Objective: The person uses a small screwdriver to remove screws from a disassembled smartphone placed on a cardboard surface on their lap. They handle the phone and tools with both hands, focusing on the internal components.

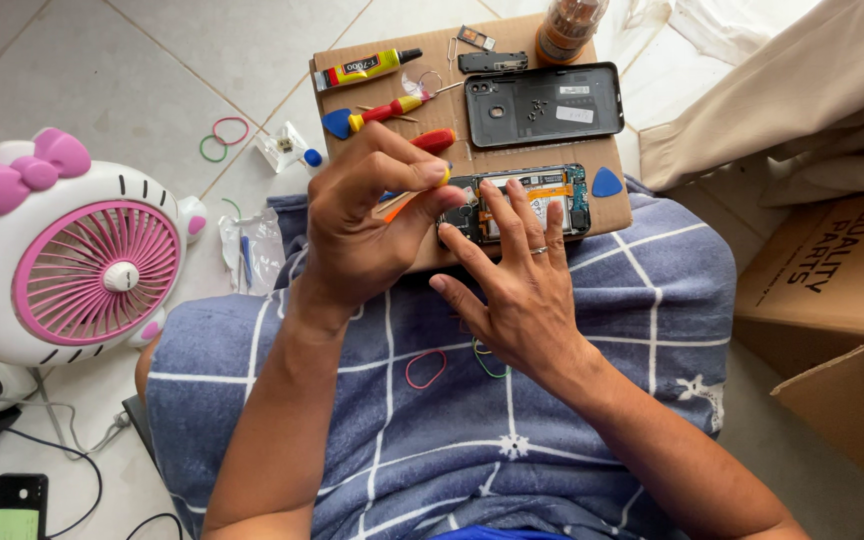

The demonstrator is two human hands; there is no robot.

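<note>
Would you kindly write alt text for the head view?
The left hand holds a small screwdriver against an opened phone, steadied by the right hand, on a cardboard sheet across a blue blanket. A back cover and pink fan sit nearby.

One head-worn camera looks steeply down, close over the lap and cardboard board [372, 60].

Pale tiled floor [152, 60] with thin grout lines, lit by bright daylight. A white and pink character-shaped fan [72, 255] is placed at the left, with cables [62, 430] and a small black device [18, 505] on the floor below it. Loose rubber bands [222, 138] are seen on the tiles. Beige fabric [802, 90] is draped at the upper right; brown cardboard boxes [832, 300] are stacked at the right edge.
</note>
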